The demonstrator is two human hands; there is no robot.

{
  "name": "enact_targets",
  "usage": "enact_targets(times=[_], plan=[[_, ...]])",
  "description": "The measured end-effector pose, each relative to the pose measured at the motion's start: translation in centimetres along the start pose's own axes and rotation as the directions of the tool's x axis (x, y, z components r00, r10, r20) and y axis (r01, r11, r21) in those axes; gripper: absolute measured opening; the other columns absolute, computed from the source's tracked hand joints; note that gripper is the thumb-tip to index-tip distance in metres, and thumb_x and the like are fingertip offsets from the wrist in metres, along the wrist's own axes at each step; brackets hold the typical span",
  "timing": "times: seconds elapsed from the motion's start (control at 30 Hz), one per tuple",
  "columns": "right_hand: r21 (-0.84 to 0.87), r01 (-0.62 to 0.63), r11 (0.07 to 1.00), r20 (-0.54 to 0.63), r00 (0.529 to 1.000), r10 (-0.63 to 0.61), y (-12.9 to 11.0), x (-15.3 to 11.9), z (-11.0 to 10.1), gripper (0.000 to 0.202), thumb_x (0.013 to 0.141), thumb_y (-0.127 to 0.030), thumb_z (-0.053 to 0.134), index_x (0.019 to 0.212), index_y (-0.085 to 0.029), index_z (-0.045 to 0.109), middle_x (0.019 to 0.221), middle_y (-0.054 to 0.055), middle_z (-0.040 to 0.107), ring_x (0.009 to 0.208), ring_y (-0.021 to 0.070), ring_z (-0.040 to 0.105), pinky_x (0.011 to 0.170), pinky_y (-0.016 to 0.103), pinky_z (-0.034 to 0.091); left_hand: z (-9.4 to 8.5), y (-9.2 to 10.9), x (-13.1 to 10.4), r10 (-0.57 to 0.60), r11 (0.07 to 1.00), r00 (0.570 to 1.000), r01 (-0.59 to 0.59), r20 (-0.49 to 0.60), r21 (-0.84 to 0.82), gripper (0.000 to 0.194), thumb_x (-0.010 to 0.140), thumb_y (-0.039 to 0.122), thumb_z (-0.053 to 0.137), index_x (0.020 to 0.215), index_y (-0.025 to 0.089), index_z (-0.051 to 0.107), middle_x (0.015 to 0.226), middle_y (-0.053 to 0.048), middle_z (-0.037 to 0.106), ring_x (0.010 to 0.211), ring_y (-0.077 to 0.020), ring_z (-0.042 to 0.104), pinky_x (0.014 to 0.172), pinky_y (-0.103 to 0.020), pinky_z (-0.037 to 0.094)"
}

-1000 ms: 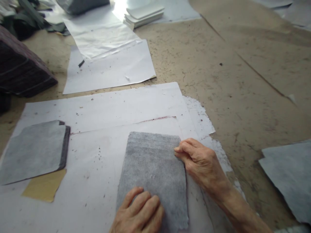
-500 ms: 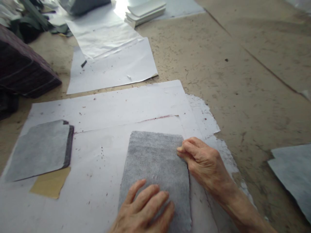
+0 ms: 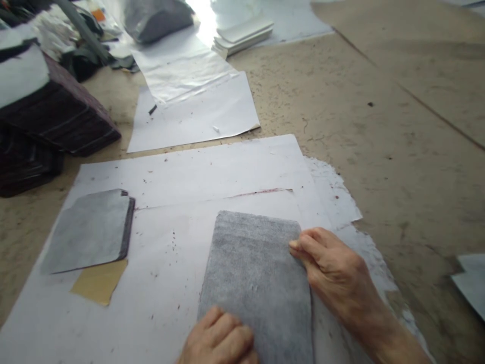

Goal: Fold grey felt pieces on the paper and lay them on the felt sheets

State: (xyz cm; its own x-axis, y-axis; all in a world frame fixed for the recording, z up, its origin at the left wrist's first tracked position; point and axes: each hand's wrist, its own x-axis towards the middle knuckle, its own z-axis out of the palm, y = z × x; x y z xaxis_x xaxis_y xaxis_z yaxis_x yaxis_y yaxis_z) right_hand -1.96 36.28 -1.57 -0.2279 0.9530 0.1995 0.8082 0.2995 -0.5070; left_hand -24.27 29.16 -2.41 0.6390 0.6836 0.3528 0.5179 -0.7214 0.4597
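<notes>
Head-camera view: a person kneels over a grey felt sheet lying flat on white paper in the lower middle of the frame. Left hand, at the bottom edge, presses down on the near end of the sheet, its fingers held together and curled. Right hand, at the lower right, has its fingertips pinching the sheet's right edge close to the upper corner; that edge looks barely raised, so any lifting or peeling seems only begun, with nearly the whole sheet flat on the paper. At the left of the frame lies a second grey sheet on a thin dark stack, partly covering a tan scrap. More white sheets spread toward the top middle over the dusty floor, a small pile of pale boards sits at the top, and dark bundles fill the upper left.
</notes>
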Motion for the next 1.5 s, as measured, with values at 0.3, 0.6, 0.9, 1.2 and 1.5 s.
enact_targets(times=[0.3, 0.6, 0.9, 1.2, 1.5], plan=[[-0.172, 0.152, 0.973, -0.035, 0.986, -0.160, -1.0, -1.7, -0.3, 0.016, 0.086, -0.019, 0.046, 0.097, -0.016, 0.057, 0.091, 0.005, 0.059, 0.085, 0.0189, 0.053, 0.077, 0.031, 0.041, -2.6, -4.2, 4.7, -0.418, 0.890, 0.908, 0.405, 0.019, 0.209, 0.037, 0.078, 0.012, 0.053, 0.114, 0.014, 0.046, 0.109, -0.011, 0.056, 0.095, -0.0242, 0.049, 0.081, -0.043, 0.040], [-0.148, -0.144, 0.978, -0.016, 0.990, 0.143, -1.8, -1.2, -0.2, 0.015, 0.064, -0.022, 0.063, 0.064, -0.022, 0.048, 0.062, -0.002, 0.053, 0.059, 0.0174, 0.055, 0.049, 0.027, 0.041, -3.8, -5.2, 5.8, -0.711, 0.703, 0.682, 0.691, 0.170, 0.170, 0.018, 0.067, 0.028, 0.065, 0.075, 0.019, 0.051, 0.080, -0.002, 0.050, 0.079, -0.0217, 0.047, 0.072, -0.038, 0.037], [0.021, -0.385, 0.923, -0.138, 0.913, 0.384, -3.2, -2.8, 0.2, 0.031, 0.084, -0.039, 0.044, 0.060, -0.023, 0.056, 0.053, -0.005, 0.058, 0.043, 0.0093, 0.054, 0.040, 0.020, 0.039, -4.0, -5.0, 4.4, -0.796, 0.590, 0.581, 0.808, 0.170, -0.001, 0.032, 0.082, 0.038, 0.044, 0.057, 0.020, 0.035, 0.063, 0.002, 0.041, 0.064, -0.0151, 0.043, 0.065, -0.032, 0.032], [0.092, -0.492, 0.866, -0.102, 0.860, 0.500, -3.4, -2.5, 0.4, 0.025, 0.074, -0.040, 0.051, 0.056, -0.024, 0.059, 0.053, -0.005, 0.059, 0.040, 0.0092, 0.053, 0.037, 0.019, 0.039, -3.9, -5.1, 4.5, -0.758, 0.648, 0.629, 0.757, 0.174, 0.083, 0.027, 0.081, 0.031, 0.044, 0.058, 0.020, 0.034, 0.063, 0.001, 0.042, 0.065, -0.0157, 0.043, 0.063, -0.031, 0.032], [-0.052, -0.388, 0.920, -0.136, 0.916, 0.378, -3.3, -3.1, 0.9, 0.027, 0.084, -0.036, 0.047, 0.061, -0.023, 0.054, 0.053, -0.004, 0.056, 0.041, 0.0104, 0.052, 0.037, 0.021, 0.038, -3.2, -4.8, 3.9, -0.711, 0.701, 0.697, 0.692, 0.092, 0.170, 0.021, 0.081, 0.028, 0.046, 0.062, 0.020, 0.040, 0.067, 0.000, 0.045, 0.065, -0.0167, 0.046, 0.063, -0.033, 0.036]])
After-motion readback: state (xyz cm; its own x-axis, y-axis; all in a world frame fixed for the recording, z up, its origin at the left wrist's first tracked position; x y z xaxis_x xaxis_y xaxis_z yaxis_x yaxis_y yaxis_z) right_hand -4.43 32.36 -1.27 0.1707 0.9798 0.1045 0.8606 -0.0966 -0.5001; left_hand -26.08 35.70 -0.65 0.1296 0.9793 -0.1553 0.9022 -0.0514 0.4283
